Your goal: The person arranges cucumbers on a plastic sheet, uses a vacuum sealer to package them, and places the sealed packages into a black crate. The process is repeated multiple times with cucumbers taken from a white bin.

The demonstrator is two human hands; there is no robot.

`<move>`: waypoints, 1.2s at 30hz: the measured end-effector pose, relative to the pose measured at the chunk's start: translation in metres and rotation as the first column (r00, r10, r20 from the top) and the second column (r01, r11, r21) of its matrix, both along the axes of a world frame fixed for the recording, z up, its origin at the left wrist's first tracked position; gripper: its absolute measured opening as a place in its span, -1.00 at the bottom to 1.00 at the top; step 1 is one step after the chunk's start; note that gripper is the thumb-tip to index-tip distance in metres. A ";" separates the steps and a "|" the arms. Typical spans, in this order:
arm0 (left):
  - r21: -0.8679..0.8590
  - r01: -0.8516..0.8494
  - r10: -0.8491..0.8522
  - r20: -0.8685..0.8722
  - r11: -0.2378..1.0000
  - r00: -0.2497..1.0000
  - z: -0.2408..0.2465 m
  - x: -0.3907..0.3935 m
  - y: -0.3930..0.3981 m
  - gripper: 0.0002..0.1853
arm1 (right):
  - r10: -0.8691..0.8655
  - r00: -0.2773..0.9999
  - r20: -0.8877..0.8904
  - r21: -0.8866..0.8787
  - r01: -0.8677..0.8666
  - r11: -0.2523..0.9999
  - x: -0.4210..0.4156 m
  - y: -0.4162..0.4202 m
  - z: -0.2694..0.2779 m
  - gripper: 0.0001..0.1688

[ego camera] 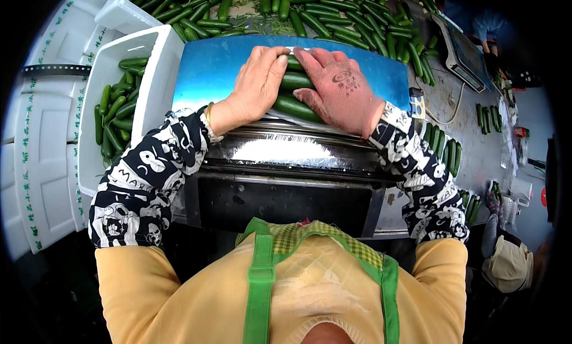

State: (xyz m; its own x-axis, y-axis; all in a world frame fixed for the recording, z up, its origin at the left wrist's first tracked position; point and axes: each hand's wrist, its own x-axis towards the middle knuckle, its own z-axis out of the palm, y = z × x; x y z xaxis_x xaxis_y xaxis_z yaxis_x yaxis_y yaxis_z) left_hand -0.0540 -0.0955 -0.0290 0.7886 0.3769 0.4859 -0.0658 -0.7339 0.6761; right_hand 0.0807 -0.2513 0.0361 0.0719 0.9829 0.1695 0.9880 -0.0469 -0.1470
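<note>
Between my two hands lie several green cucumbers (296, 81) side by side, with clear plastic film (286, 117) showing along their near edge. My bare left hand (255, 81) rests against their left ends, its fingertips at the far edge. Over their right part lies my right hand (339, 87) in a stained pink glove. Both hands press on or hold the bundle, which sits at the near edge of a blue metal plate (214, 60). A shiny film-wrapping machine front (286, 151) is just below the hands.
White foam boxes (152, 75) with cucumbers stand at the left, beside stacked foam lids or boxes (49, 134). Loose cucumbers (339, 20) pile up beyond the plate. At the right are a scale (464, 53), a cable (451, 116) and grouped cucumbers (440, 143). Other people are partly visible at the right.
</note>
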 end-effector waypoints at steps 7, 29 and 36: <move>0.037 0.035 -0.034 -0.019 0.999 0.999 0.001 0.005 0.008 -0.57 | 0.048 0.993 -0.106 0.170 -0.029 0.985 0.027 0.000 -0.012 -0.23; 0.421 0.434 -0.351 -0.263 0.796 0.899 0.023 -0.114 0.019 -0.77 | 0.225 0.970 0.092 0.036 -0.229 0.973 0.026 -0.139 -0.019 -0.59; -0.274 0.112 -0.131 -0.051 0.955 0.990 0.037 -0.147 -0.017 -0.85 | 0.140 0.946 -0.291 0.350 -0.031 0.936 -0.010 -0.172 -0.007 -0.56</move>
